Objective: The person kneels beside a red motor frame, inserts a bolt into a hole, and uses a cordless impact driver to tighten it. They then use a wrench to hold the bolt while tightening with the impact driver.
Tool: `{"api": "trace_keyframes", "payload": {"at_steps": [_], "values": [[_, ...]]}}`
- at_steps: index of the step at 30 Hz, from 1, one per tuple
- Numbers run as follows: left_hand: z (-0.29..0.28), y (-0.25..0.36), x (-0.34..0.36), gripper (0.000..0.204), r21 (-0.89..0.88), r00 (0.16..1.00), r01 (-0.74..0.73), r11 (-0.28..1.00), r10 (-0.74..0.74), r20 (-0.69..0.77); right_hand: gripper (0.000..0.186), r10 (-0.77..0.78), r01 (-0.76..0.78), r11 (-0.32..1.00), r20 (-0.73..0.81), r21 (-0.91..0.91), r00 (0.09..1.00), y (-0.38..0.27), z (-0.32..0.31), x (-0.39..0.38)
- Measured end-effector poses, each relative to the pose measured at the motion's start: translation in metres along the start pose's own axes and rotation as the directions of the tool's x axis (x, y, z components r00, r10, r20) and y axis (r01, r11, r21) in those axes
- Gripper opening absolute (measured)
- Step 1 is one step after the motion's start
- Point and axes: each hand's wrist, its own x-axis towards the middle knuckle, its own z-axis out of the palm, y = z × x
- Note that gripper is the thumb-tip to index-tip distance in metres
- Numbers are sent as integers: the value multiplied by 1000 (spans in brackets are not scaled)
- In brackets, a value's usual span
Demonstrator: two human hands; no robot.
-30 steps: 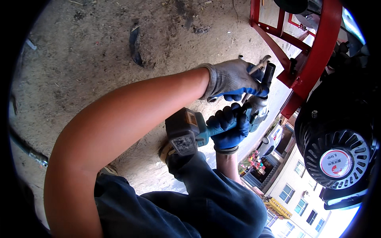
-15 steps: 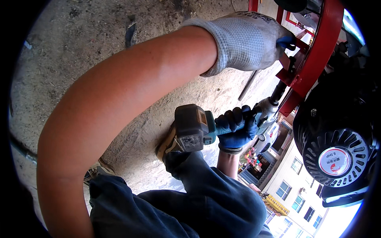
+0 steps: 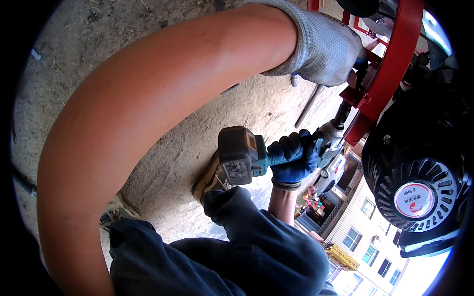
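In a blue glove with dark fingers, my right hand (image 3: 295,163) wraps round the handle of a teal and black cordless impact wrench (image 3: 259,163). The wrench's dark socket (image 3: 341,116) points up against a small bracket on a red metal frame (image 3: 390,76). My left hand (image 3: 330,47), in a grey knit glove, reaches across to the far side of that bracket (image 3: 351,94), opposite the socket. Its dark fingertips bend in at the bracket, mostly hidden, and what they hold cannot be made out.
A black engine (image 3: 377,163) with a round slotted cover (image 3: 414,200) sits right of the frame. A dark rod (image 3: 309,106) lies on the dusty concrete floor (image 3: 168,148). My bent knees (image 3: 291,241) are close below the wrench. A parked car and buildings stand beyond.
My left forearm and glove have shifted up and right, the hand closer in to the bracket. The wrench and my right hand have barely moved.
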Motion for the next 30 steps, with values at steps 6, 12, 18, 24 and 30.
{"api": "trace_keyframes", "payload": {"at_steps": [6, 12, 18, 24, 30], "values": [[0, 1, 2, 31, 85, 999, 47, 995, -49, 22, 32, 66, -76, 992, 96, 105, 993, 6, 1, 3], [12, -3, 7, 30, 128, 997, 50, 991, -57, 52, 34, 59, -75, 987, 119, 140, 991, 7, -4, 5], [8, 4, 7, 28, 181, 995, 68, 981, -79, 56, 28, 15, -16, 1000, 40, 17, 999, 4, 5, 9], [9, 6, 5, 26, 197, 992, 95, 976, -109, 60, 32, 67, -81, 988, 112, 129, 991, 9, 9, 11], [8, 9, 2, 25, 221, 990, 111, 969, -127, 63, 35, 47, -55, 992, 76, 113, 996, 12, 8, 5]]}}
